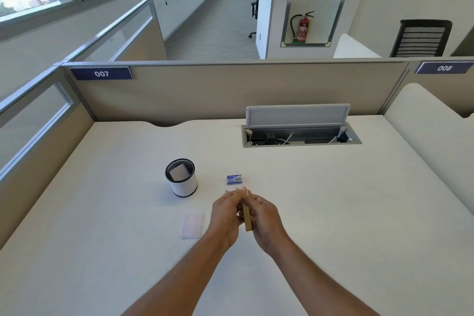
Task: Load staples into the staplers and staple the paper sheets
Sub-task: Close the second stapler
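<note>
Both hands meet above the middle of the white desk (333, 213). My right hand (264, 220) grips a slim brown stapler (247, 218), held on edge between the palms. My left hand (225, 215) pinches its front end with the fingertips; a bit of metal shows there. A small blue staple box (234, 179) lies just beyond the hands. A small stack of white paper sheets (191, 224) rests flat to the left of my left hand.
A mesh pen cup (181, 177) with a white slip inside stands at the left of the box. An open cable hatch (300, 133) sits at the back right. Beige partitions (205, 92) wall the desk's far and left sides.
</note>
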`<action>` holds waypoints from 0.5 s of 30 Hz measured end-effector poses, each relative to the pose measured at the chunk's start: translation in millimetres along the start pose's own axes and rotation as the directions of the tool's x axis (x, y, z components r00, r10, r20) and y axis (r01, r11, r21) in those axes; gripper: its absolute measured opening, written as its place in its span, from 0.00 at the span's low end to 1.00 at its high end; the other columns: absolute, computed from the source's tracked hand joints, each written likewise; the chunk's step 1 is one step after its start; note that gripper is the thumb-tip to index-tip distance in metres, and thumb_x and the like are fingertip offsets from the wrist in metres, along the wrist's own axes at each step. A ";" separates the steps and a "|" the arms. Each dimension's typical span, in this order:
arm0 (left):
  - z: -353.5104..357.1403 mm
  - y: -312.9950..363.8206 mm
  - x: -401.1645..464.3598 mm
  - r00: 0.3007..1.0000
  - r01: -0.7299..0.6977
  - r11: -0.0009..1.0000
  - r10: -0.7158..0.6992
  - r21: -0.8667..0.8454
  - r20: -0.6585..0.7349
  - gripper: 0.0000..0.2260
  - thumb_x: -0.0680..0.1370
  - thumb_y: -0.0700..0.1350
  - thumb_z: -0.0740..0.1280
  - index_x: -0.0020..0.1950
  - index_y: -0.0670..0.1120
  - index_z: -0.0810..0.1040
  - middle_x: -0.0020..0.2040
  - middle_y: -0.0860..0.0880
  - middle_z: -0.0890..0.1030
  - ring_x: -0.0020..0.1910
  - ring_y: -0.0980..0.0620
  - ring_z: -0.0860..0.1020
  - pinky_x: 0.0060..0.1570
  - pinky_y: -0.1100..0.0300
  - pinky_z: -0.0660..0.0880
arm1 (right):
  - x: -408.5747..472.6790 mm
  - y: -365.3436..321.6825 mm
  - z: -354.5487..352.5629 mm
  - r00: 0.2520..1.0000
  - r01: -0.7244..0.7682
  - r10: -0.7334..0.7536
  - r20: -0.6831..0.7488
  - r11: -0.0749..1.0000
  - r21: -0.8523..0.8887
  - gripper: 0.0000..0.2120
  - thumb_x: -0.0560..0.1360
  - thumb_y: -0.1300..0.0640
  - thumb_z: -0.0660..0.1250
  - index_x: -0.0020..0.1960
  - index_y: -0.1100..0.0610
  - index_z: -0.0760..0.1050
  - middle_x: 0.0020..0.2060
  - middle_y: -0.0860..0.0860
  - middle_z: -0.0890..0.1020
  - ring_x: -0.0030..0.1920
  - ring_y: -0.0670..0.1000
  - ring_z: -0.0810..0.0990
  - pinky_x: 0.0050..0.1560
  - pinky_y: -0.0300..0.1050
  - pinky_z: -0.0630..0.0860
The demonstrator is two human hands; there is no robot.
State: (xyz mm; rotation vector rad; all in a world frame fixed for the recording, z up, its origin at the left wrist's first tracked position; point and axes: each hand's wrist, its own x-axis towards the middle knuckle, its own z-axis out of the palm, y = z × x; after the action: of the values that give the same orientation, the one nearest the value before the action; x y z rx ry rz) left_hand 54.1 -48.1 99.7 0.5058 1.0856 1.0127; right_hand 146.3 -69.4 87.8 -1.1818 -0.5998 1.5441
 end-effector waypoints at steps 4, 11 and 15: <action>-0.8 -2.1 1.6 1.000 -0.019 1.000 0.019 -0.002 -0.006 0.10 0.81 0.42 0.68 0.53 0.36 0.84 0.49 0.39 0.85 0.48 0.46 0.83 0.46 0.52 0.79 | 1.1 2.1 -1.0 1.000 0.007 -0.007 -0.011 1.000 0.009 0.15 0.79 0.51 0.69 0.52 0.63 0.84 0.49 0.62 0.85 0.46 0.53 0.82 0.46 0.47 0.76; -6.1 -4.7 2.7 0.994 -0.054 0.995 0.046 0.082 0.094 0.14 0.81 0.49 0.68 0.49 0.37 0.83 0.40 0.43 0.80 0.41 0.50 0.78 0.44 0.52 0.74 | -0.9 -3.1 -2.0 1.000 0.020 -0.020 0.005 1.000 0.000 0.13 0.80 0.52 0.67 0.52 0.60 0.84 0.48 0.58 0.86 0.46 0.50 0.83 0.44 0.44 0.76; -36.4 -10.4 21.8 0.979 -0.147 0.923 0.187 0.356 -0.081 0.13 0.78 0.52 0.71 0.56 0.45 0.81 0.51 0.49 0.84 0.52 0.50 0.81 0.58 0.51 0.76 | 5.0 -3.3 -9.6 0.993 -0.010 0.017 -0.120 0.998 0.060 0.08 0.78 0.57 0.69 0.48 0.62 0.82 0.37 0.53 0.82 0.38 0.49 0.80 0.44 0.44 0.76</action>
State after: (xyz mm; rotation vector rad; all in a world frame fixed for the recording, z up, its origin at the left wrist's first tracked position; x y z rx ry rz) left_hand 28.1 -38.6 65.9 0.8489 1.3528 1.0103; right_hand 156.5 -65.6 85.0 -1.2264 -0.4637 1.4803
